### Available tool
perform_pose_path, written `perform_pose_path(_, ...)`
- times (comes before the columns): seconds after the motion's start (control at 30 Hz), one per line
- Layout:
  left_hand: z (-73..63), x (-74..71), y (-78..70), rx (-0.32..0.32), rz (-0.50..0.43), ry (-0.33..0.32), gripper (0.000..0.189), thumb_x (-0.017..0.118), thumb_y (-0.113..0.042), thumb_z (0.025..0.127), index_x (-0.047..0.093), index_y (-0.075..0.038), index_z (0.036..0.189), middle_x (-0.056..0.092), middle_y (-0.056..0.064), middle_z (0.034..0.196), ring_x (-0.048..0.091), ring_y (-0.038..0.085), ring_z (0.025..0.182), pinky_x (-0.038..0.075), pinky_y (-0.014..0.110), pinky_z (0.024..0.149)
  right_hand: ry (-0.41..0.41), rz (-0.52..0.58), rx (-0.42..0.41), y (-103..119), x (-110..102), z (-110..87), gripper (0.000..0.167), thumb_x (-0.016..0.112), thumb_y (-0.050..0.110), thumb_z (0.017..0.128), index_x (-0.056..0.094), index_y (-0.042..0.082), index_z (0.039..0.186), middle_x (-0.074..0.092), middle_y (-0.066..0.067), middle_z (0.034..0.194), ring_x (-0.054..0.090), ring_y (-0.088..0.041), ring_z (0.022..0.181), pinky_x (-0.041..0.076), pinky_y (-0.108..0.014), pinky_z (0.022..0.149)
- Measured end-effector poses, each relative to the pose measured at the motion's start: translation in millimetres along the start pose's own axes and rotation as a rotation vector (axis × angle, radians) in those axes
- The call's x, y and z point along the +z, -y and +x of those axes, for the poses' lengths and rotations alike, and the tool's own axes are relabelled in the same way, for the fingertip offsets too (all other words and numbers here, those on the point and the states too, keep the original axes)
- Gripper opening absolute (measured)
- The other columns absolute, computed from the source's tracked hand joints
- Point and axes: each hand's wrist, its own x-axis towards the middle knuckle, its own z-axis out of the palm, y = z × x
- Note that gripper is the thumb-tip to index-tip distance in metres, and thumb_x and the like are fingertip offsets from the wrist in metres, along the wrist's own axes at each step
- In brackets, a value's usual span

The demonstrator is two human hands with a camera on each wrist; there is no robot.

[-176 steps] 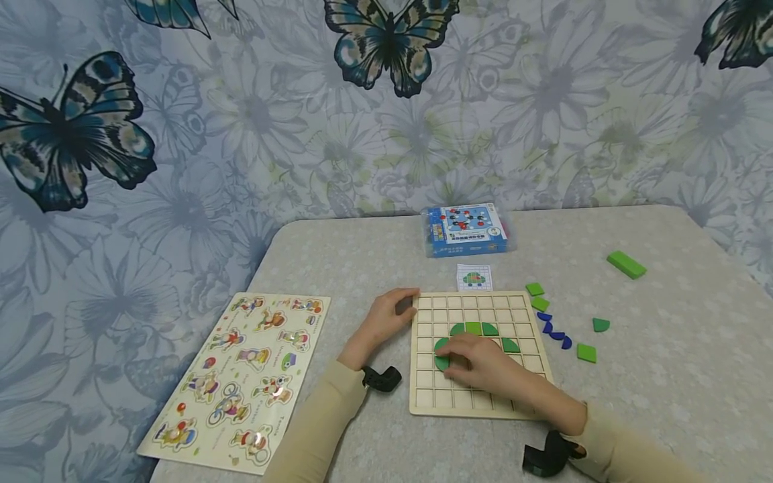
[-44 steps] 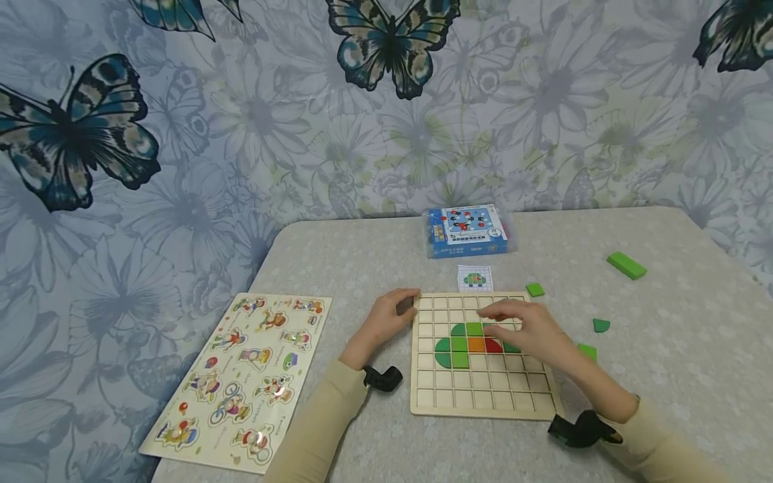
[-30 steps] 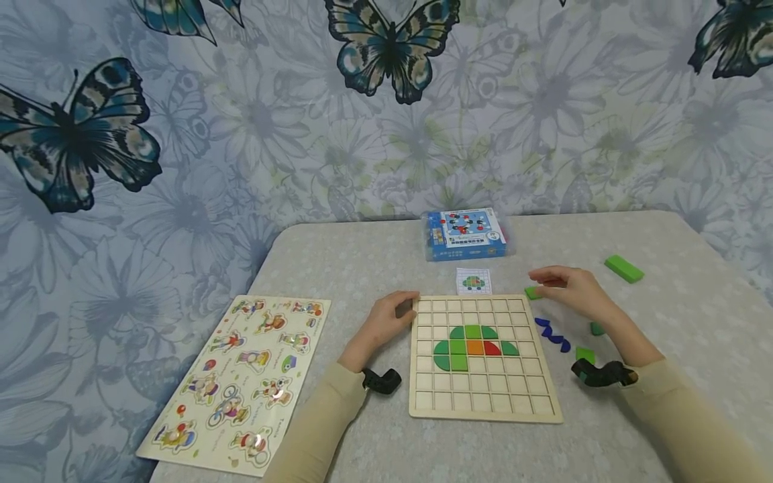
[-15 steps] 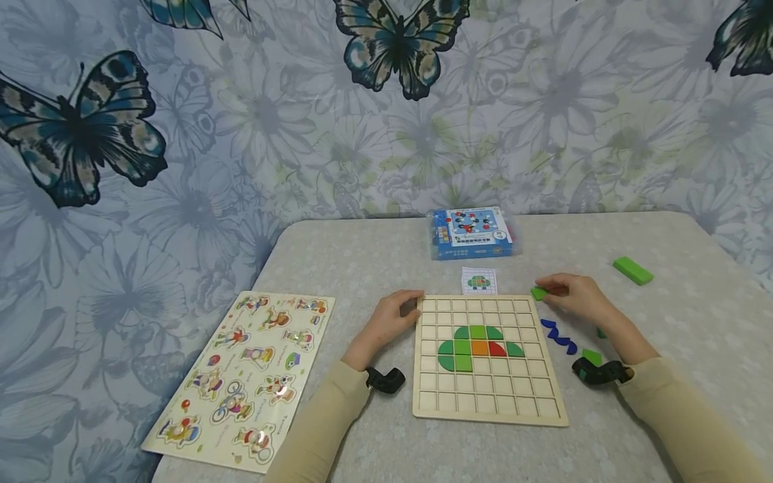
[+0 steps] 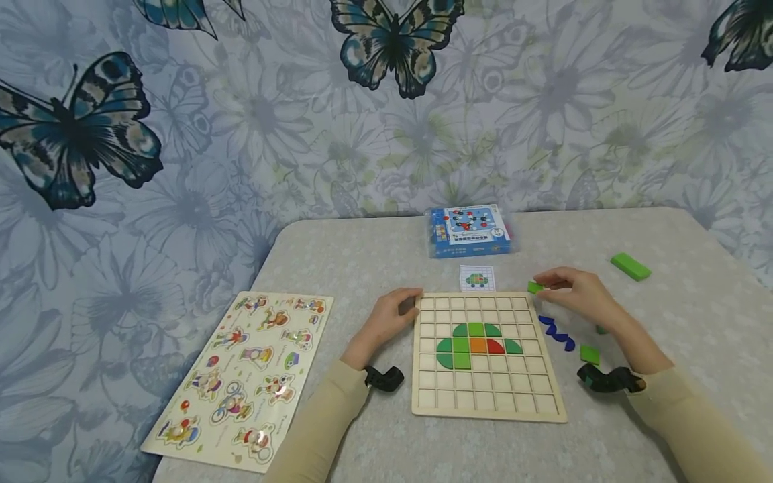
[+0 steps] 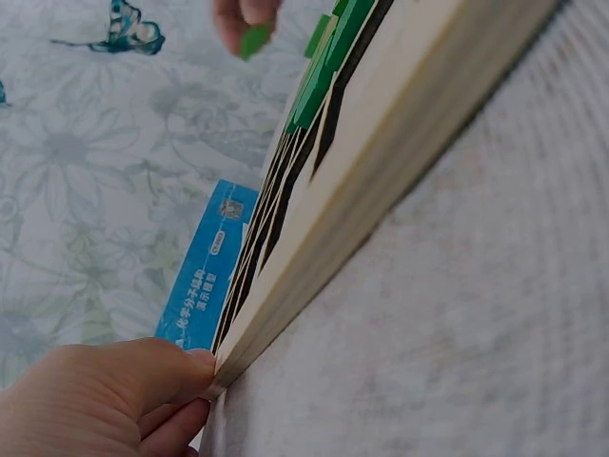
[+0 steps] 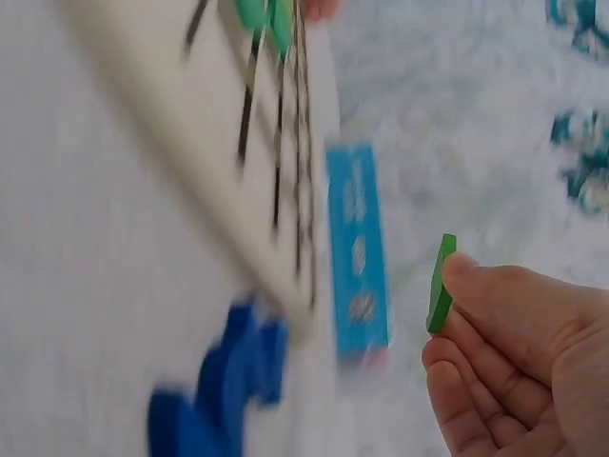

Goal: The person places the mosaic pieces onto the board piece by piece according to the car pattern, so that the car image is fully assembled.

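Head: pale tabletop [image 5: 350,258] (butterfly wallpaper [image 5: 253,154])

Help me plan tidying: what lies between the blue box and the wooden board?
A small picture card lies between the box and the board, in the head view.

Worktop [image 5: 341,265], mottled pale grey, extends beneath and around the fingers of both hands; illustrated board [image 5: 250,379] with cartoon figures lies flat, well left of the left fingers [image 5: 406,293], near corner projecting past the worktop edge. Blue box [image 5: 474,231], labelled with a red-and-black ball-and-stick picture, rests farther out than both sets of fingers, laterally between left and right fingers [image 5: 549,275]. Beyond all fingers: floral wall [image 5: 260,161], blue-grey, bearing left butterfly [image 5: 72,127], central butterfly [image 5: 395,40] and right butterfly [image 5: 739,33], the last cut by the frame edge.
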Motion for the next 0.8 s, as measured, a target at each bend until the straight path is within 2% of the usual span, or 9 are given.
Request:
perform_pose_path(0.17,-1.0,0.1,1.1,0.002,0.007,0.000,0.041,0.061,-0.015,0.094,0.055,-0.007,0.133,0.054,0.010,0.132,0.048,0.025,0.123,0.040,0.035,0.102,0.050,0.016,-0.145,42.5,15.6,-8.3,0.031,0.073,0.023,0.085,0.067,0.004,0.110,0.066,-0.006,0.106,0.061,-0.026,0.095,0.052,-0.048,0.082)
perform_pose_path(0.33,0.1,0.0,0.3,-0.004,-0.002,-0.001,0.041,0.061,-0.015,0.093,0.055,-0.007,0.133,0.054,0.010,0.132,0.047,0.026,0.124,0.040,0.036,0.102,0.110,0.031,-0.254,64.7,41.2,-17.5,0.027,0.076,0.016,0.081,0.069,0.008,0.105,0.066,0.002,0.100,0.062,-0.020,0.088,0.055,-0.041,0.076)
perform_pose_path(0.57,0.3,-0.4,-0.2,-0.011,0.001,0.002,0.041,0.061,-0.014,0.094,0.055,-0.007,0.133,0.054,0.010,0.132,0.047,0.025,0.124,0.041,0.035,0.102,0.198,0.028,-0.345,72.3,69.3,-30.5,0.025,0.076,0.017,0.081,0.068,0.010,0.104,0.065,0.004,0.096,0.061,-0.016,0.081,0.054,-0.030,0.067)
perform_pose_path(0.7,-0.3,0.7,0.7,-0.017,0.003,0.009,0.041,0.060,-0.015,0.094,0.054,-0.007,0.134,0.053,0.010,0.133,0.047,0.025,0.124,0.041,0.036,0.101,0.226,0.049,-0.349,69.6,78.4,-35.9,0.025,0.074,0.018,0.083,0.068,0.011,0.106,0.062,0.006,0.095,0.056,-0.011,0.077,0.051,-0.026,0.063)
perform_pose_path(0.8,-0.4,0.9,1.1,-0.012,0.007,0.002,0.041,0.060,-0.014,0.094,0.054,-0.007,0.134,0.053,0.010,0.133,0.047,0.026,0.124,0.041,0.036,0.102,0.230,0.047,-0.338,67.8,83.2,-37.9,0.025,0.074,0.018,0.084,0.068,0.011,0.107,0.062,0.005,0.098,0.054,-0.010,0.080,0.050,-0.026,0.065)
